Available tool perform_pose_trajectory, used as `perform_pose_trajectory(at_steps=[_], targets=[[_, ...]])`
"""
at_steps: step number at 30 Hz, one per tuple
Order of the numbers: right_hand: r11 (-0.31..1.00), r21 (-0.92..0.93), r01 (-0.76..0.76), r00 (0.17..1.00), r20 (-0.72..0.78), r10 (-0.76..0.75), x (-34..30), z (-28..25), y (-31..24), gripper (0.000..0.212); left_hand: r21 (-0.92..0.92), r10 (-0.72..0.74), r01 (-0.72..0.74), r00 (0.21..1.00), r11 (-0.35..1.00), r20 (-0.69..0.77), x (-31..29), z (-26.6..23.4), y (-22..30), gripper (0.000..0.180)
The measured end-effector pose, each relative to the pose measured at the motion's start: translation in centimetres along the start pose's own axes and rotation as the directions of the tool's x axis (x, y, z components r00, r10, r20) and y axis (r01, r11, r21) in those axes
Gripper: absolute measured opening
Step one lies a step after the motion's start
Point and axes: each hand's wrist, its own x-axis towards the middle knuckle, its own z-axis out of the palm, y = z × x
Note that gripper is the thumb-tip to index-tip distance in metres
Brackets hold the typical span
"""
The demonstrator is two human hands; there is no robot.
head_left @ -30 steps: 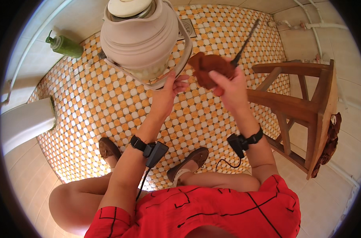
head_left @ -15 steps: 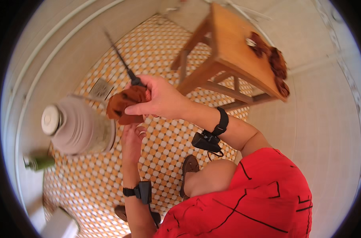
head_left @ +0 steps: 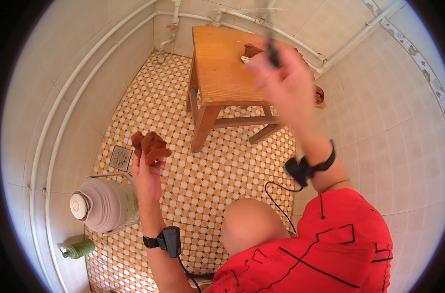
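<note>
My left hand (head_left: 146, 178) is closed on a reddish-brown, folded, wavy piece (head_left: 151, 147) of a material I cannot make out, and holds it up above the tiled floor. My right hand (head_left: 287, 73), smeared by motion, is over the wooden stool (head_left: 220, 78), wrapped round the black handle of a long thin tool (head_left: 273, 56). The tool's shaft points up and away and is badly blurred, so its exact kind is unclear. Similar brown pieces (head_left: 252, 50) lie on the stool, one with a white patch, partly hidden by my right hand and arm.
Left of my left hand stands a pale thermos jug (head_left: 102, 207) with a carrying handle. Behind it is a floor drain (head_left: 120, 158); nearer, a green bottle (head_left: 79, 249) lies by the wall. White pipes (head_left: 61, 93) run along the walls. A cable (head_left: 281, 210) hangs from my right wrist device.
My right hand has let go of the brown piece and swung right, over the stool, with the tool. My left hand now holds the piece alone. The view has shifted.
</note>
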Motion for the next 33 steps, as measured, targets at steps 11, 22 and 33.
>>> perform_pose_trajectory(at_steps=[11, 22, 33], targets=[[0.622, -0.781, -0.049, 0.989, 0.050, 0.140, 4.9, -6.8, 11.8, 0.046, 0.223, 0.041, -0.052, 0.998, 0.973, 0.051, 0.1, 1.4, -0.1, 0.033], [0.922, -0.363, 0.137, 0.940, 0.342, -0.005, 9.2, -5.0, 9.5, 0.041, 0.217, 0.065, -0.054, 0.997, 0.975, -0.047, -0.2, 1.9, -0.1, 0.028], [0.984, -0.017, -0.178, 0.930, 0.324, 0.174, 8.7, -5.0, 10.3, 0.025, 0.216, 0.038, -0.031, 0.999, 0.976, -0.031, -0.9, 1.7, -0.1, 0.028]])
